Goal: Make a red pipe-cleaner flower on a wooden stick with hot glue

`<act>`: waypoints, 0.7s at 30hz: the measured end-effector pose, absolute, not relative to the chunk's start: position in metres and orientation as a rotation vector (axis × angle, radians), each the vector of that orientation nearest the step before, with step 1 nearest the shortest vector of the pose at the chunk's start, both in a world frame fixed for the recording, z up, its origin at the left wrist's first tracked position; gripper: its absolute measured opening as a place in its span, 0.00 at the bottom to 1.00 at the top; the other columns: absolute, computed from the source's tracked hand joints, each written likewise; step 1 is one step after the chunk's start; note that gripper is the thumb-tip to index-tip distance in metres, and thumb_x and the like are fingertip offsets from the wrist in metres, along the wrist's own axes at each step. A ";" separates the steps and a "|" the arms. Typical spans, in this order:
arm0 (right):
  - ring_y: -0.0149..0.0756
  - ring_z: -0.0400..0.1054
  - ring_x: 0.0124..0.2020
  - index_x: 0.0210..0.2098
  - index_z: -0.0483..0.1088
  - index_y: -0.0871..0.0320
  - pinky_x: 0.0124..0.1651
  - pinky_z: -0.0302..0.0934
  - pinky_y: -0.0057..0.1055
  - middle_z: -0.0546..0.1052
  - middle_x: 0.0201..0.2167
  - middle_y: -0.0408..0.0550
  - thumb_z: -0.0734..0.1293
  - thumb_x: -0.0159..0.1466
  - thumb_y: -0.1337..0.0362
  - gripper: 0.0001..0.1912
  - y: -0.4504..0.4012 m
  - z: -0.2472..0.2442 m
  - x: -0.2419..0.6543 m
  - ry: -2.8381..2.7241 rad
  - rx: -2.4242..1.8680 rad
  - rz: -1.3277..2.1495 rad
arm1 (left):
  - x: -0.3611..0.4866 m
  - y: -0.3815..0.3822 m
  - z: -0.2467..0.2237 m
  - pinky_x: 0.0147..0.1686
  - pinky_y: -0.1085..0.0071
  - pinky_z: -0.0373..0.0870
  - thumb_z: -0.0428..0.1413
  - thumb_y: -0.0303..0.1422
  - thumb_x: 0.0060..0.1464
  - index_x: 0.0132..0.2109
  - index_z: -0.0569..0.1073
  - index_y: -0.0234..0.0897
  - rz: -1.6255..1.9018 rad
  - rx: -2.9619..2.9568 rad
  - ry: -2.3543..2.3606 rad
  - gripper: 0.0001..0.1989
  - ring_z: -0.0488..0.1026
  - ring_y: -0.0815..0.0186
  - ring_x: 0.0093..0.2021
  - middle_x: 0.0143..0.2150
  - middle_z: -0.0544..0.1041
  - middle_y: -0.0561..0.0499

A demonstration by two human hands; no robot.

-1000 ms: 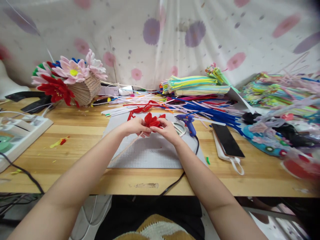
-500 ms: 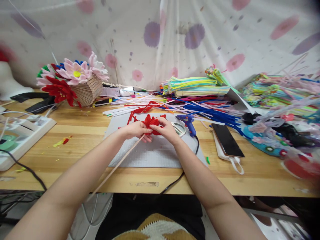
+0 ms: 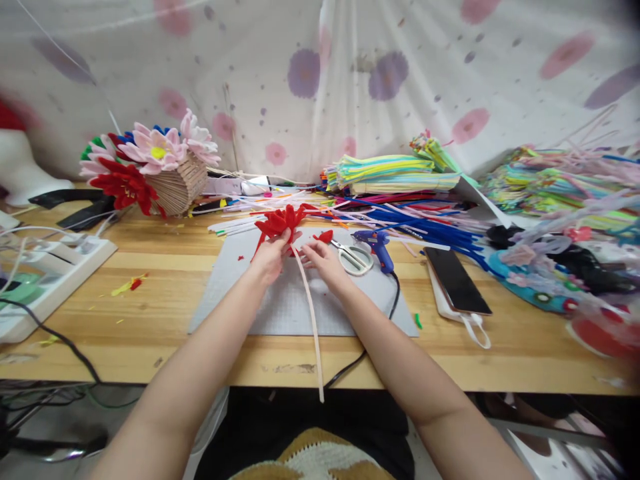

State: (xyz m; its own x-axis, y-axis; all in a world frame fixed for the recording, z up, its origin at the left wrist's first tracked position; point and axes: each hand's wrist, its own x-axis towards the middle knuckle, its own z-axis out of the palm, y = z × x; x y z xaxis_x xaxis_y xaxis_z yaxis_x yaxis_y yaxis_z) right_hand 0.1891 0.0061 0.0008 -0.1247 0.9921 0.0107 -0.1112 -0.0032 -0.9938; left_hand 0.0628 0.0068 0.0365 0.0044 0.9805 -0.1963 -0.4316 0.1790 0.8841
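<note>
My left hand (image 3: 271, 259) is closed around the base of a red fuzzy pipe-cleaner flower (image 3: 281, 222), its petals spread above the fingers. From the flower a long pale stem (image 3: 311, 313) curves down toward me past the table's front edge. My right hand (image 3: 323, 261) is just right of the stem, with loosely bent fingers apart and nothing visible in them. Beyond its knuckles a small red petal-like piece (image 3: 324, 236) appears to lie on the grey mat (image 3: 280, 313). Scissors (image 3: 354, 257) with pale handles lie right of this hand.
A blue glue gun (image 3: 376, 248) with a black cord stands beside the scissors. Further right is a phone (image 3: 457, 280) on a white power bank. Pipe cleaners (image 3: 390, 173) pile up at the back. At left are a flower basket (image 3: 175, 183) and a power strip (image 3: 60, 287).
The red flower moved left and up in my left hand, and its stem swung from lower left to nearly straight toward me. My right hand came off the flower, leaving the scissors more visible.
</note>
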 end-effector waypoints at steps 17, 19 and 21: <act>0.21 0.52 0.14 0.28 0.62 0.57 0.17 0.60 0.23 0.58 0.13 0.32 0.69 0.46 0.45 0.23 0.011 -0.011 0.180 -1.138 -0.905 1.611 | 0.068 0.006 0.002 0.19 0.73 0.64 0.59 0.43 0.45 0.38 0.72 0.28 1.055 0.955 0.827 0.20 0.71 0.67 0.24 0.22 0.72 0.50; 0.22 0.52 0.13 0.27 0.62 0.57 0.16 0.60 0.25 0.57 0.14 0.32 0.67 0.48 0.43 0.23 0.014 -0.016 0.178 -1.237 -0.958 1.521 | 0.070 0.009 -0.005 0.18 0.74 0.63 0.59 0.44 0.45 0.38 0.72 0.29 1.089 0.959 0.878 0.20 0.71 0.67 0.24 0.24 0.73 0.49; 0.23 0.54 0.13 0.28 0.62 0.57 0.16 0.60 0.26 0.57 0.14 0.33 0.65 0.51 0.43 0.22 0.016 -0.020 0.176 -1.316 -1.023 1.431 | 0.070 0.011 -0.009 0.20 0.74 0.64 0.59 0.43 0.45 0.37 0.72 0.29 1.105 0.954 0.907 0.19 0.72 0.67 0.25 0.25 0.75 0.49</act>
